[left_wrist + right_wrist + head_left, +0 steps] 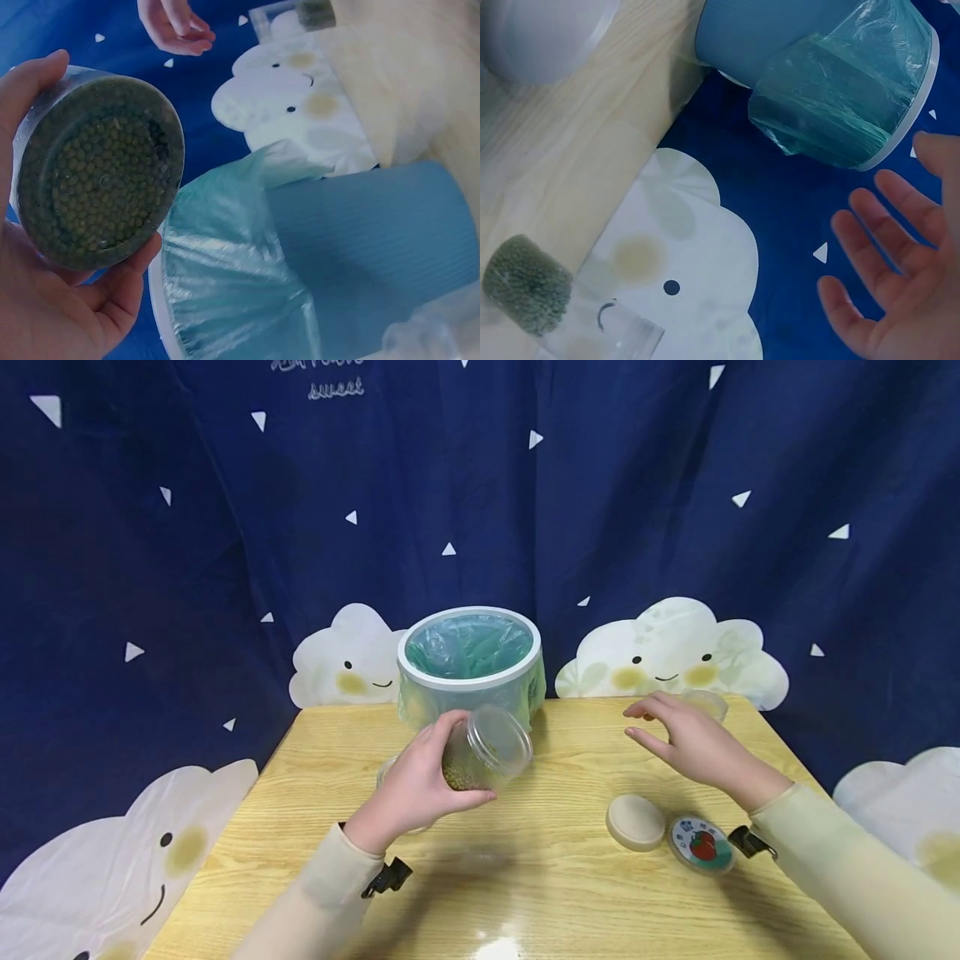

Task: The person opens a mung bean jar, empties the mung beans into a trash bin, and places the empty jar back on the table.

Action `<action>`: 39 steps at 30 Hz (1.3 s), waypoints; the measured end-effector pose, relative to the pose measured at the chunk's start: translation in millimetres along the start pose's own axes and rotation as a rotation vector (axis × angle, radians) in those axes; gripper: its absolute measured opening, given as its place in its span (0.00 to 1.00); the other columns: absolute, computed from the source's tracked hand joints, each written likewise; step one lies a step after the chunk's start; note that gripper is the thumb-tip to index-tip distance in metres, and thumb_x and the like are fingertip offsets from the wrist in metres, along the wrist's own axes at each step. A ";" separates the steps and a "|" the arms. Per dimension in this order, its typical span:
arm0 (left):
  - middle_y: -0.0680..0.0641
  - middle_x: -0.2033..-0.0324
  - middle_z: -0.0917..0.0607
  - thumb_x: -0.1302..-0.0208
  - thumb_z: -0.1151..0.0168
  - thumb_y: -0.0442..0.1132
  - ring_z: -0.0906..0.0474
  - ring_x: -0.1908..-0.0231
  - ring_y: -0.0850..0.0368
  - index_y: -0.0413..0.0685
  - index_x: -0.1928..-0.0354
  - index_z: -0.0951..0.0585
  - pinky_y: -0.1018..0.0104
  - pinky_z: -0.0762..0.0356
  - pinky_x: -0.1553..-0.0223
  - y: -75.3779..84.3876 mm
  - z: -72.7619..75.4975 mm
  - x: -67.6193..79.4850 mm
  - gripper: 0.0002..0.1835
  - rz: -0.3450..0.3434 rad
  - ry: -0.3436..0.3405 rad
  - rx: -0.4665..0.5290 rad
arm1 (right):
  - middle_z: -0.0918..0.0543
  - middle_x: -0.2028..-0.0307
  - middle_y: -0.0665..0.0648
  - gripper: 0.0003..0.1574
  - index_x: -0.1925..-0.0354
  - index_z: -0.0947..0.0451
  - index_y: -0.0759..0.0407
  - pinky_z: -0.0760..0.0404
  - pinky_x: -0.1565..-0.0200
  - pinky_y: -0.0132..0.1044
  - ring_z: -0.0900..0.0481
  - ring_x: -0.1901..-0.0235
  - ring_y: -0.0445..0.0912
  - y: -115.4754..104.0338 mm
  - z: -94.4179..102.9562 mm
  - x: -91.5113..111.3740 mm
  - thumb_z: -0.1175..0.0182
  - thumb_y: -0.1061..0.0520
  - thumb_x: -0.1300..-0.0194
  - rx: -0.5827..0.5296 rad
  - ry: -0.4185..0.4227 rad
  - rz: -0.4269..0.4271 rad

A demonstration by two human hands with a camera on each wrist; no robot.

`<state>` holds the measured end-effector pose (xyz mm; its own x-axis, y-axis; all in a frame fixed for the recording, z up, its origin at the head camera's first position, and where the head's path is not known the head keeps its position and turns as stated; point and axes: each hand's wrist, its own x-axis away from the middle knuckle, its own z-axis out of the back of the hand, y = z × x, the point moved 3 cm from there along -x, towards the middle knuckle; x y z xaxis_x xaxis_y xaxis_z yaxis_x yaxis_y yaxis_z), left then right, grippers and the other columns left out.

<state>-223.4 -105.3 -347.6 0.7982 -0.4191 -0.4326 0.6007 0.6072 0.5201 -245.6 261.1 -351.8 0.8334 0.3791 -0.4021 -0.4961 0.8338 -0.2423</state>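
Note:
My left hand (420, 777) grips a clear plastic jar (501, 745) in the air in front of the bin, tilted with its mouth toward the right. Green beans (105, 180) show through the jar's base in the left wrist view. The right hand (686, 739) is raised over the right side of the table, fingers loosely extended and holding nothing. Behind it, mostly hidden in the head view, stands another clear jar (708, 703). The right wrist view shows small green contents (529, 285) in that jar.
A bin with a white rim (468, 684) and a green plastic liner (480, 647) stands at the table's back. A beige lid (636, 822) and a strawberry-printed lid (701, 843) lie at right. Another clear jar (386, 768) is partly hidden behind my left hand.

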 end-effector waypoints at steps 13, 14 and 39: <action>0.47 0.38 0.21 0.57 0.13 0.48 0.23 0.37 0.47 0.56 0.29 0.34 0.46 0.23 0.38 -4.3 27.1 -17.6 0.53 -0.024 0.059 0.040 | 0.14 0.57 0.55 0.10 0.52 0.17 0.57 0.18 0.51 0.54 0.16 0.56 0.53 -5.4 9.2 -41.6 0.36 0.54 0.28 0.029 0.051 0.079; 0.47 0.38 0.21 0.57 0.14 0.48 0.23 0.38 0.47 0.56 0.29 0.34 0.46 0.22 0.38 -4.4 27.9 -19.2 0.53 -0.022 0.059 0.044 | 0.14 0.57 0.55 0.10 0.52 0.17 0.57 0.18 0.51 0.54 0.16 0.56 0.53 -6.0 9.9 -44.7 0.35 0.54 0.28 0.038 0.052 0.087; 0.47 0.38 0.21 0.52 0.16 0.49 0.23 0.38 0.47 0.55 0.28 0.37 0.44 0.25 0.36 -8.1 53.9 -44.9 0.51 0.080 0.090 0.123 | 0.15 0.58 0.58 0.12 0.53 0.17 0.60 0.18 0.50 0.53 0.15 0.57 0.52 -38.7 25.2 -124.4 0.34 0.54 0.30 0.113 0.014 0.212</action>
<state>-261.7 -127.7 -292.7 0.8396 -0.3072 -0.4480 0.5411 0.5462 0.6395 -323.9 191.8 -270.1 0.7095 0.5460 -0.4455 -0.6289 0.7759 -0.0506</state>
